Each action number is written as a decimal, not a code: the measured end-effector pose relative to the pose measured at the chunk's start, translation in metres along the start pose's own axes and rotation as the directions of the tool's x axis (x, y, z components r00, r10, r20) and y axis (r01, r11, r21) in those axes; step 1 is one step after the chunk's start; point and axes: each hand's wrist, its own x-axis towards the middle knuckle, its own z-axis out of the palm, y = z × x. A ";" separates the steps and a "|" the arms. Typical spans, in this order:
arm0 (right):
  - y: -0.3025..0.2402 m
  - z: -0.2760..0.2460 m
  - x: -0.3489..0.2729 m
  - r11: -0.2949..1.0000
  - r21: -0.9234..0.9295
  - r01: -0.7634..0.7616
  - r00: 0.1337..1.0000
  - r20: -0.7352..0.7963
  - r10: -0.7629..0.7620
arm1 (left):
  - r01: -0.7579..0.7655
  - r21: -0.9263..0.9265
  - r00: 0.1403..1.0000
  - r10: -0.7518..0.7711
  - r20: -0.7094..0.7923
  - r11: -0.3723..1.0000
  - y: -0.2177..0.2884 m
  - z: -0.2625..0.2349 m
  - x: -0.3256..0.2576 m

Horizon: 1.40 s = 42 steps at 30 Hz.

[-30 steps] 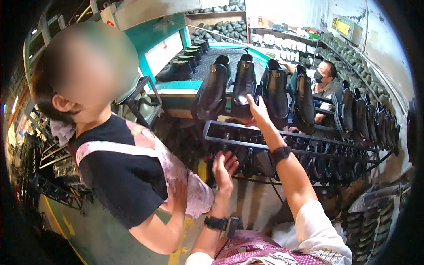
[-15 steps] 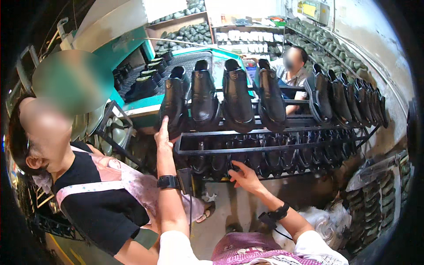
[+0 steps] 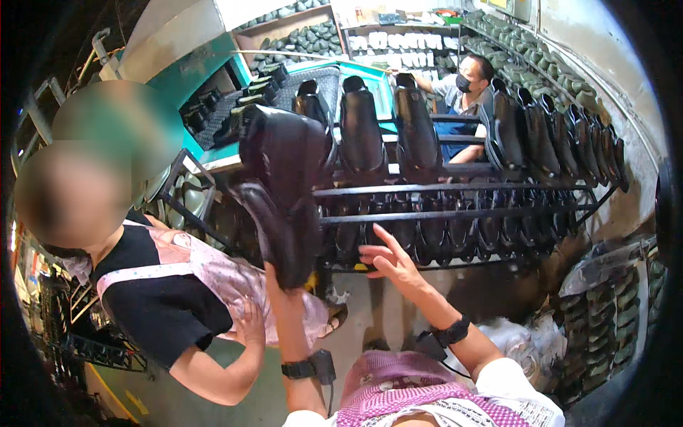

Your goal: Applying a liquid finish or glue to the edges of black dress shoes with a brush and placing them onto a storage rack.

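My left hand (image 3: 283,295) grips a pair of black leather shoes (image 3: 288,231) from below, off the front left of a black metal shoe rack (image 3: 455,215). Most of its fingers are hidden behind the shoes, which stand tilted and are a little blurred. More black shoes (image 3: 361,132) line the rack's upper level, toes down toward me. Below them hangs a second row of black shoes (image 3: 466,231). My right hand (image 3: 393,265) is in front of that lower row, fingers spread, holding nothing.
On my left stands a co-worker in a pink apron (image 3: 213,277), one hand on the waist. Another masked person (image 3: 466,92) is behind the rack, near a green-edged machine (image 3: 352,75). Shelves of shoe lasts (image 3: 537,75) run along the wall. Plastic bags (image 3: 523,356) lie at lower right.
My left hand has taken the leftmost shoes off the rack and brought them toward me. My right hand's fingers have spread. The co-worker on my left has turned, and a hand now shows at the waist.
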 end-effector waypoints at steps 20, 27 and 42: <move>-0.004 -0.040 -0.164 0.989 -0.144 0.034 0.999 -0.009 -0.035 | -0.009 0.800 0.680 -0.583 0.444 0.600 -0.096 0.032 -0.135; -0.015 -0.044 -0.160 0.940 -0.339 0.031 0.999 0.041 -0.018 | -0.014 0.695 0.845 -0.364 0.393 0.719 -0.104 0.016 -0.137; -0.036 -0.002 -0.153 0.710 -0.702 0.045 0.987 -0.077 -0.138 | -0.144 0.739 0.912 -0.201 0.357 0.658 -0.098 -0.020 -0.144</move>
